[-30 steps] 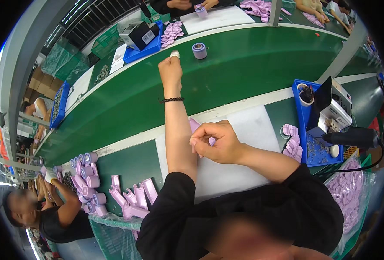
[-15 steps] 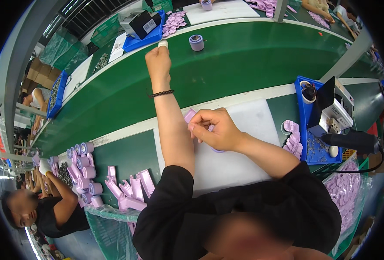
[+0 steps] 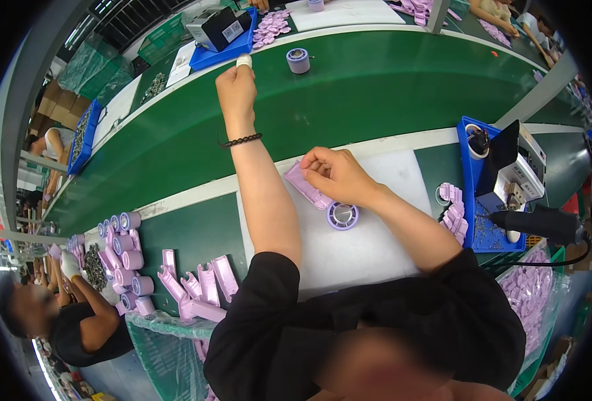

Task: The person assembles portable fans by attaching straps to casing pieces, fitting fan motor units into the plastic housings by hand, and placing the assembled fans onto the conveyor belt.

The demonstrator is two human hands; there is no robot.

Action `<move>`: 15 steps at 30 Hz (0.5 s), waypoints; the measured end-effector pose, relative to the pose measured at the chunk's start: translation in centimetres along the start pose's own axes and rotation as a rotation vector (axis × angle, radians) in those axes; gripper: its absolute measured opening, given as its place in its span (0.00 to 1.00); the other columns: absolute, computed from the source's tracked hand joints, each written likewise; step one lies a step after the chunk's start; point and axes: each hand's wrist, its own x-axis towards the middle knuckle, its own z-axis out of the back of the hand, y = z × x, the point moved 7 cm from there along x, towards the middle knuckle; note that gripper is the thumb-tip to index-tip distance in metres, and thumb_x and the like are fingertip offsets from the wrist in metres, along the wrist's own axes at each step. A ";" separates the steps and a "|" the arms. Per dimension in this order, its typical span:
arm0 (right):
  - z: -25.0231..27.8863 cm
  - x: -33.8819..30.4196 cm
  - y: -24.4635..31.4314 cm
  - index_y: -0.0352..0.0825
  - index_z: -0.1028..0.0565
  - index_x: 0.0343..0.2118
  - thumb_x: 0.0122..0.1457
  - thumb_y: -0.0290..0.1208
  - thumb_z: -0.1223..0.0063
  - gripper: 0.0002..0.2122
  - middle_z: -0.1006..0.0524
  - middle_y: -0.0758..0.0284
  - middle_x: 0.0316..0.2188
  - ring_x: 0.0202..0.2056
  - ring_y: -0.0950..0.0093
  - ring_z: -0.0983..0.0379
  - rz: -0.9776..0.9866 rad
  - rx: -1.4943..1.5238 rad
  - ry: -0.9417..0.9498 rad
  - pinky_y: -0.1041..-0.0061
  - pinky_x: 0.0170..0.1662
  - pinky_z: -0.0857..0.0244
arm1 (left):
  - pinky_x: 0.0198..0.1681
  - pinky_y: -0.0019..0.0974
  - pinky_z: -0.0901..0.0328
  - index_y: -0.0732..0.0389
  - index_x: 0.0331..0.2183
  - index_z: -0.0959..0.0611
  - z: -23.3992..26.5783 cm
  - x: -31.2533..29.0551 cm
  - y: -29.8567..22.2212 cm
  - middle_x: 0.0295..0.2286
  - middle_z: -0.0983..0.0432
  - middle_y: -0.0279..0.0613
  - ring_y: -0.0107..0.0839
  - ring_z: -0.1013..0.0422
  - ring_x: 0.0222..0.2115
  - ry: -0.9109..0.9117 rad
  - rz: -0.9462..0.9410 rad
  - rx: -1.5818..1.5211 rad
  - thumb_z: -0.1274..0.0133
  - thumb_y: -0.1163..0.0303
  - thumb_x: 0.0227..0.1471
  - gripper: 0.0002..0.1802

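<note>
My left arm reaches out over the green belt (image 3: 389, 87). The left hand (image 3: 237, 90) is closed in a fist, with a white covering on one fingertip; anything inside it is hidden. My right hand (image 3: 336, 175) has its fingers bent in a pinch over a pink handle-shaped shell (image 3: 307, 189). Whatever sits between those fingertips is too small to make out. Just below the hand, a round lilac housing (image 3: 342, 216) with a ring-like open end meets the shell's lower end. Both lie on the white foam mat (image 3: 396, 250). Another lilac cylinder (image 3: 298, 61) stands on the belt.
Lilac cylinders (image 3: 133, 259) and pink shells (image 3: 223, 278) are gathered at left. On the right are small pink parts (image 3: 451, 207), a blue tray (image 3: 468, 200) with screws, and a black power screwdriver (image 3: 543, 224). A co-worker (image 3: 92, 327) sits at far left.
My right hand has shifted up and slightly right, uncovering the lilac housing and more of the pink shell. The left fist has moved slightly left and farther out.
</note>
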 end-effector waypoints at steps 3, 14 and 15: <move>-0.2 2.7 -1.7 0.29 0.26 0.33 0.53 0.20 0.47 0.04 0.25 0.67 0.23 0.21 0.81 0.30 -0.042 0.021 -0.010 0.83 0.25 0.37 | 0.14 0.25 0.56 0.59 0.18 0.27 1.0 0.4 0.3 0.10 0.40 0.30 0.20 0.48 0.10 -0.011 -0.008 0.029 0.53 0.65 0.53 0.15; 3.0 25.4 -4.8 0.38 0.32 0.48 0.52 0.43 0.45 0.23 0.31 0.47 0.47 0.40 0.52 0.29 0.424 -1.508 -0.581 0.58 0.40 0.35 | 0.16 0.25 0.51 0.60 0.17 0.24 0.4 -0.6 -0.7 0.11 0.39 0.31 0.21 0.45 0.12 0.001 -0.125 -0.036 0.53 0.66 0.51 0.15; 3.2 26.4 -7.0 0.40 0.32 0.49 0.53 0.43 0.45 0.22 0.34 0.47 0.50 0.42 0.51 0.30 0.156 -1.462 -0.523 0.58 0.41 0.36 | 0.17 0.25 0.51 0.61 0.17 0.24 0.5 -0.7 -1.0 0.11 0.39 0.31 0.20 0.46 0.13 0.016 -0.175 0.001 0.53 0.66 0.51 0.15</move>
